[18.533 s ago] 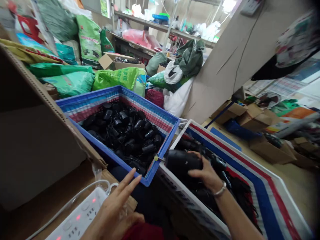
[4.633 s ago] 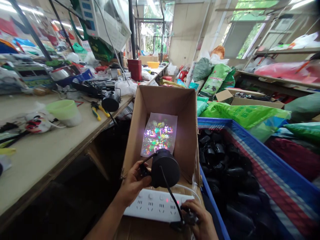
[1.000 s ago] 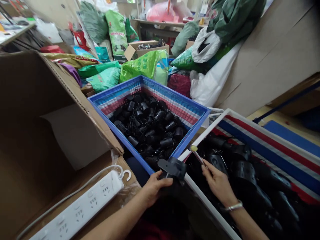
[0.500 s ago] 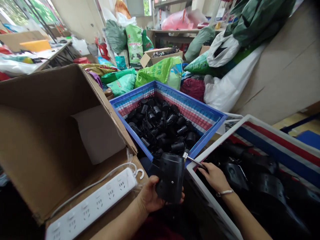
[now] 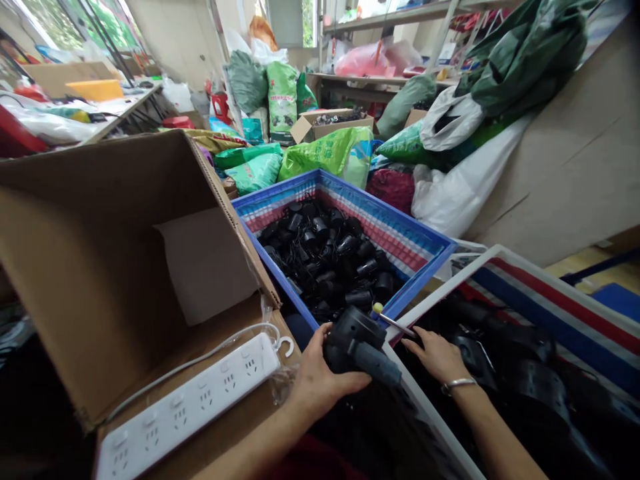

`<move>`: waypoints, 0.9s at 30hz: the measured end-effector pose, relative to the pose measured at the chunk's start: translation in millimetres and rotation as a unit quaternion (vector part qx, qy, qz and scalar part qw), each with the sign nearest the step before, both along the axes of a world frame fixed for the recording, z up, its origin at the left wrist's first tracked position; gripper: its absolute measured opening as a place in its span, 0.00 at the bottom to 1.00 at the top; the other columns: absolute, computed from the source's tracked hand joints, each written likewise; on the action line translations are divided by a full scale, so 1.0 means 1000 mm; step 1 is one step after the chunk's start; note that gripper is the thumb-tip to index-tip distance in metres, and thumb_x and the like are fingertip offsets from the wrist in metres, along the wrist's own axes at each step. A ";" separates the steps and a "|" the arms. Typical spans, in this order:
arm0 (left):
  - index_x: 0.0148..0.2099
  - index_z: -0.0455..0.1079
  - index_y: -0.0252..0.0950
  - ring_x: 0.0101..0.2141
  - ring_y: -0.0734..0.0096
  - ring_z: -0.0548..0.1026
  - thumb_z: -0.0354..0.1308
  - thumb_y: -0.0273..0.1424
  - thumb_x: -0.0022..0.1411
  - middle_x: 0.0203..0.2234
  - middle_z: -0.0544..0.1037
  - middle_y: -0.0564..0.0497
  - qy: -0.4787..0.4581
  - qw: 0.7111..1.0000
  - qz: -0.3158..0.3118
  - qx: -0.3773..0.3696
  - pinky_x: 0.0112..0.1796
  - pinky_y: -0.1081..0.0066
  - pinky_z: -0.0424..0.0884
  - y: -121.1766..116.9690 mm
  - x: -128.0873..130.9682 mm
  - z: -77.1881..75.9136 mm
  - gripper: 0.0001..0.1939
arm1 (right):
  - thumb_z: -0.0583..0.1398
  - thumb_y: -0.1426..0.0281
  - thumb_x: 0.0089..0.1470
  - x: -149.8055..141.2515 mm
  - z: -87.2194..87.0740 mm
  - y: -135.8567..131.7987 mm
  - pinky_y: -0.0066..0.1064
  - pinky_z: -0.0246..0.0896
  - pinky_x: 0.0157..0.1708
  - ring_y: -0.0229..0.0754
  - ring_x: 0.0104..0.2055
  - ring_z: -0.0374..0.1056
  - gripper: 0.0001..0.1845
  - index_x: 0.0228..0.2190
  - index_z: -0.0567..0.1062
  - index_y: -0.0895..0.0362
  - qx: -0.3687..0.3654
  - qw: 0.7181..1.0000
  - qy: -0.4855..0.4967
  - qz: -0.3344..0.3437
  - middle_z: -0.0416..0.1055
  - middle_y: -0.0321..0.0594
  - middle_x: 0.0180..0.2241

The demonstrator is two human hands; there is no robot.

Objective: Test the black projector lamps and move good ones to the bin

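The left hand (image 5: 325,390) wraps its fingers around a black lamp (image 5: 353,343) just above a white crate's (image 5: 425,407) rim, while the right hand's (image 5: 437,357) narrowed fingertips pinch a screwdriver (image 5: 393,323) beside it.

I am working with two hands: my left hand (image 5: 325,385) is gripping one black projector lamp (image 5: 356,347), and my right hand (image 5: 434,357) is pinching one thin screwdriver (image 5: 395,323). One bangle (image 5: 457,383) is circling my right wrist. One blue crate (image 5: 395,215) is holding too many black lamps (image 5: 325,260) to count. Just right of that crate, one striped white crate (image 5: 445,283) is holding more, also uncountable. Left of it, one cardboard box (image 5: 125,233) is standing open, with one white power strip (image 5: 187,407) showing six sockets lying on it. Beyond the crate, one open carton (image 5: 333,121) is sitting among the sacks.
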State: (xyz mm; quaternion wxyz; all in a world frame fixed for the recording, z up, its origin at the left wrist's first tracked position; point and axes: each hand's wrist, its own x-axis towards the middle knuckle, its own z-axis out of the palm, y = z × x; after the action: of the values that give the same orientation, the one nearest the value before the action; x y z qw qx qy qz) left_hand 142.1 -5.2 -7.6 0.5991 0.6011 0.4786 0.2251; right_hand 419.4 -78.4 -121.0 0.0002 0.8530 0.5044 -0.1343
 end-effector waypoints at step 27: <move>0.54 0.60 0.30 0.47 0.46 0.66 0.64 0.38 0.43 0.45 0.68 0.37 0.182 0.921 0.009 0.344 0.49 0.47 0.61 -0.010 -0.009 -0.016 0.37 | 0.43 0.42 0.52 -0.120 0.077 -0.025 0.52 0.43 0.59 0.57 0.62 0.45 0.44 0.60 0.48 0.58 0.447 0.868 0.198 0.090 0.47 0.51 0.62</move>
State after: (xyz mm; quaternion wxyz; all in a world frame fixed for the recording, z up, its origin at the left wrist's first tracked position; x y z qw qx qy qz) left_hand 133.6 -15.5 -24.1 0.2558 0.7963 0.4779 0.2685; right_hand 298.9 -103.1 -44.4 -0.4689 0.6685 0.5741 -0.0599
